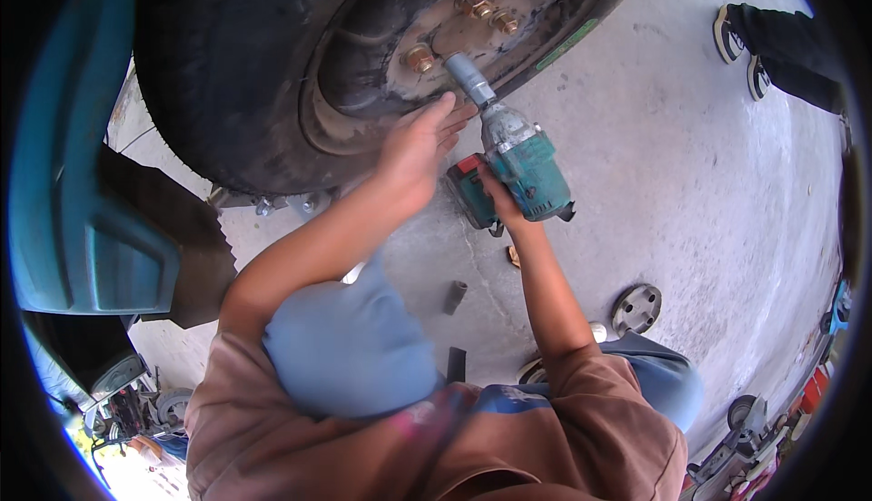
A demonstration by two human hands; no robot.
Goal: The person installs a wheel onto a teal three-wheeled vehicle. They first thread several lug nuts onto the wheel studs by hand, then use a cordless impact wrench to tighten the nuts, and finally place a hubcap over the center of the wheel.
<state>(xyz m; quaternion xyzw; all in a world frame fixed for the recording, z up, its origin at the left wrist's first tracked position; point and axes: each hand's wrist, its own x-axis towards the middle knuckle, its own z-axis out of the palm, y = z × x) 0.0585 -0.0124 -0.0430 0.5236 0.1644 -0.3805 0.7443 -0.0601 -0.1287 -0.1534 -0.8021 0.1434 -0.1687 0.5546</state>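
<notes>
A large black tyre (pixel 218 65) on a dusty wheel rim stands in front of me, with brass-coloured wheel nuts (pixel 420 58) showing at its hub. My right hand (pixel 501 196) is wrapped round the handle of a green cordless impact wrench (pixel 531 169). The wrench's long grey socket (pixel 470 80) points toward the hub; I cannot tell whether it touches a nut. Fingers stretched out, my left hand (pixel 416 151) holds nothing and is beside the socket, close to the rim's lower edge. The wrench's battery (pixel 470 190) hangs left of the handle.
A teal vehicle panel (pixel 127 256) and a dark flap (pixel 195 247) lie to the left. On the concrete floor are a loose dark socket (pixel 456 297) and a round metal plate with holes (pixel 637 308). Another person's legs (pixel 786 56) show at the upper right.
</notes>
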